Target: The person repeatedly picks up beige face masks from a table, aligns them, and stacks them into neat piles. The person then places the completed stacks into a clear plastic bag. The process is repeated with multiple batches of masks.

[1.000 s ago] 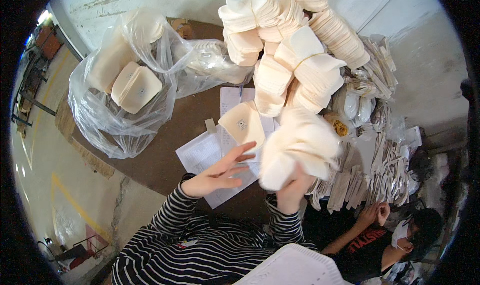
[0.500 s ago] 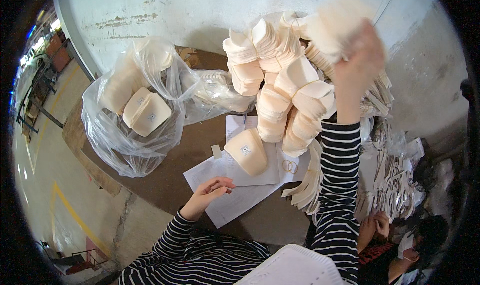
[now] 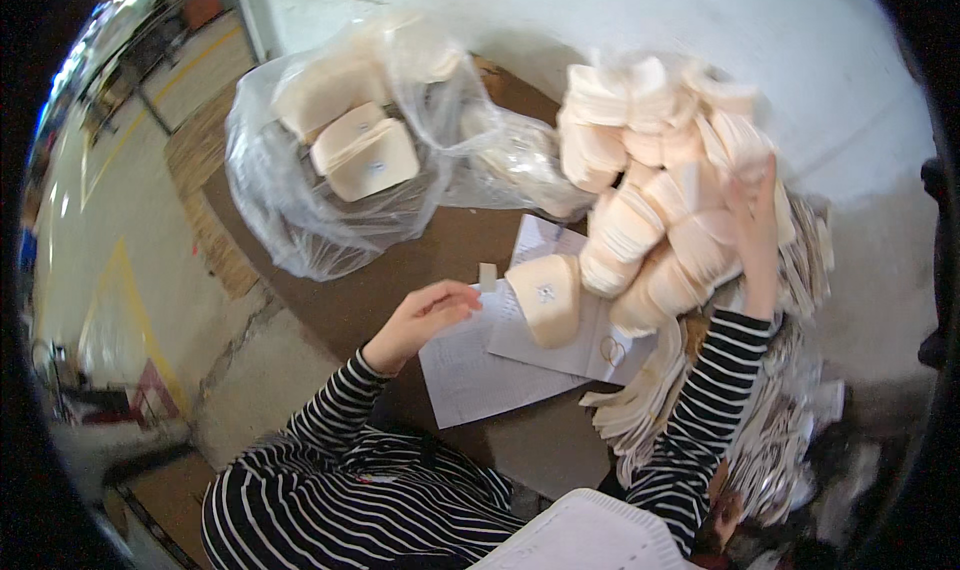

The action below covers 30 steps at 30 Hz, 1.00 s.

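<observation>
A bundle of curved cream pads (image 3: 738,138) tops the right side of the pile. My right hand (image 3: 752,205) reaches to its lower edge, its blurred fingers closed against it. More bundles of the same pads (image 3: 625,235) lie stacked to the left of that hand, some bound with thin bands. My left hand (image 3: 425,320) hovers over the table's near part with fingers loosely stretched, open and holding nothing. Just right of its fingertips, a short stack of pads (image 3: 546,300) with a small printed label rests on an open notebook (image 3: 590,355).
A clear plastic bag (image 3: 290,225) holding more pads sits at the left of the brown table (image 3: 460,240). Loose sheets (image 3: 455,380) and two rubber bands (image 3: 612,350) lie near the notebook. Cream strips (image 3: 640,400) hang at the right. A pale wall (image 3: 840,100) stands behind.
My right hand has lowered the pad bundle from the air onto the pile's right side. The whole view has shifted; my left hand stays open by the notebook.
</observation>
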### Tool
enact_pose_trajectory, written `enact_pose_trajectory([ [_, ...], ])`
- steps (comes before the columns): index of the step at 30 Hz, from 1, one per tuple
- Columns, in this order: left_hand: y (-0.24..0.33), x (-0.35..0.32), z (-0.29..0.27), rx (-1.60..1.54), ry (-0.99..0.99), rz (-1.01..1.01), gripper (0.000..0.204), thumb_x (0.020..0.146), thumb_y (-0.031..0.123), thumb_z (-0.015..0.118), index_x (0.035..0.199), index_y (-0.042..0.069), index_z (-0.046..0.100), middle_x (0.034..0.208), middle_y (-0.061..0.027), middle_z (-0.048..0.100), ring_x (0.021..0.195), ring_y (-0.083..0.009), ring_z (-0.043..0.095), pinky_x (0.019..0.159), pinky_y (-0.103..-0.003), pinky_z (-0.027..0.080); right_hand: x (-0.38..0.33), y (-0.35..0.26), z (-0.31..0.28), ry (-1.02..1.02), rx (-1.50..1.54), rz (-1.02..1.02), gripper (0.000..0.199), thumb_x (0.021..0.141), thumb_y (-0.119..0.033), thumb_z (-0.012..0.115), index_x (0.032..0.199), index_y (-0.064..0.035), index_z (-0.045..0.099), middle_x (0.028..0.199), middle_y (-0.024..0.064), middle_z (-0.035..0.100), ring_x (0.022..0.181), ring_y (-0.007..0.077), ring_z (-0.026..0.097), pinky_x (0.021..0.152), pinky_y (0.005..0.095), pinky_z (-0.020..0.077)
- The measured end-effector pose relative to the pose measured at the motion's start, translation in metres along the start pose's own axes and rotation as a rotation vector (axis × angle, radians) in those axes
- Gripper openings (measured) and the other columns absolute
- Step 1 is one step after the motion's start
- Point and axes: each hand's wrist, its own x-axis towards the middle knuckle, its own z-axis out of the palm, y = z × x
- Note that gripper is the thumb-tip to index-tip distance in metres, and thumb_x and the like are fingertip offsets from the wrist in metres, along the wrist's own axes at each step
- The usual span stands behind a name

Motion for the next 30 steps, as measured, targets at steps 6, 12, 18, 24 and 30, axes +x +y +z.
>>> enact_pose_trajectory([
  [6,0.019,0.02,-0.059,0.353,0.427,0.231,0.027,0.094,0.014,0.066,0.119,0.003,0.065,0.111,-0.0031,0.065,0.102,-0.0115,0.059,0.091,-0.027,0.046,-0.005,-0.009,-0.023,-0.183,0.224,0.301,0.084,0.103,-0.046,0.049,0.16,-0.0055,0.002,0.163,0.0237,0.02,0.151,0.0344,0.021,0.121,0.0414,0.0196],
  [12,0.04,0.095,-0.16,1.15,0.979,0.591,0.047,0.082,0.025,0.074,0.122,0.005,0.064,0.119,-0.0169,0.066,0.116,-0.0362,0.059,0.1,-0.044,0.045,-0.025,0.019,-0.03,0.086,0.293,0.278,0.077,0.105,-0.038,0.05,0.16,-0.0082,0.007,0.152,0.0258,0.038,0.139,0.0362,0.04,0.115,0.0436,0.0295],
  [18,0.061,0.138,-0.236,1.44,0.566,-0.124,0.072,0.07,0.043,0.081,0.129,0.006,0.062,0.121,-0.0181,0.066,0.115,-0.0358,0.06,0.096,-0.042,0.047,-0.082,-0.036,-0.039,0.27,0.338,0.191,0.072,0.1,-0.016,0.058,0.158,-0.007,0.017,0.148,0.023,0.043,0.134,0.0344,0.045,0.111,0.0443,0.0365],
  [24,0.087,0.173,-0.296,1.009,0.26,0.198,0.069,0.079,0.04,0.082,0.133,0.005,0.06,0.123,-0.0149,0.066,0.108,-0.0225,0.062,0.095,-0.034,0.048,-0.178,-0.056,-0.056,0.267,0.281,0.216,0.07,0.095,-0.005,0.06,0.155,-0.0045,0.024,0.145,0.0194,0.045,0.128,0.0321,0.049,0.109,0.043,0.0383],
  [30,0.064,0.181,-0.334,0.53,0.255,-0.155,0.068,0.086,0.035,0.079,0.143,0.008,0.052,0.127,-0.0086,0.064,0.112,-0.0192,0.061,0.099,-0.032,0.047,-0.231,-0.067,-0.042,0.178,0.428,0.439,0.068,0.092,0.0,0.06,0.153,-0.0033,0.028,0.145,0.0164,0.046,0.12,0.0276,0.052,0.106,0.0396,0.0401],
])
